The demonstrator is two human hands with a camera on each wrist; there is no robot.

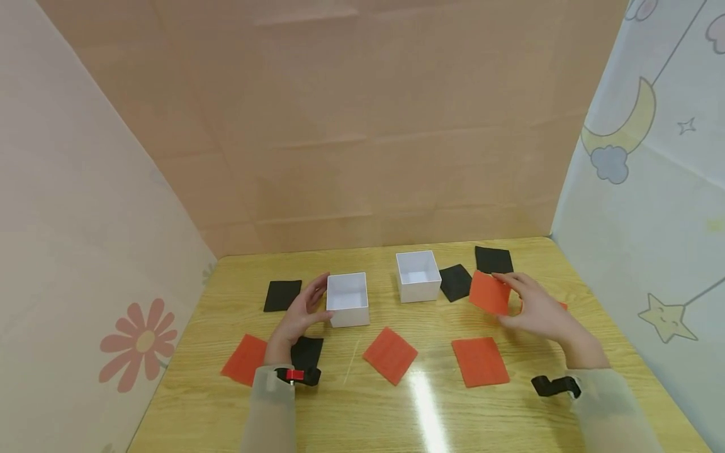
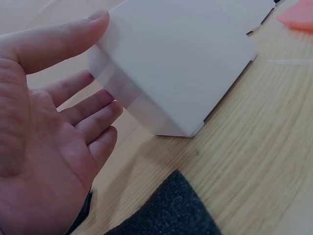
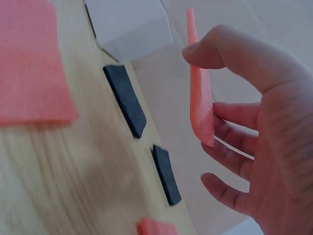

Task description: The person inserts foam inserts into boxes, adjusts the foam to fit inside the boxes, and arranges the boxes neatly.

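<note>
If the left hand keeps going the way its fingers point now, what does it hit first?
Probably the near white square open box. The left hand is open, its fingers already at the box's side wall, thumb on the near corner. How firmly the fingers touch it is unclear.

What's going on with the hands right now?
Left hand touching white box. Right hand pinching red foam square, lifted. Nothing in the way.

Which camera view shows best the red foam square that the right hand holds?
The head view: the red foam square shows its whole face, lifted off the table in the right hand. The right wrist view shows it only edge-on, pinched between thumb and fingers. The left wrist view does not show it.
</note>
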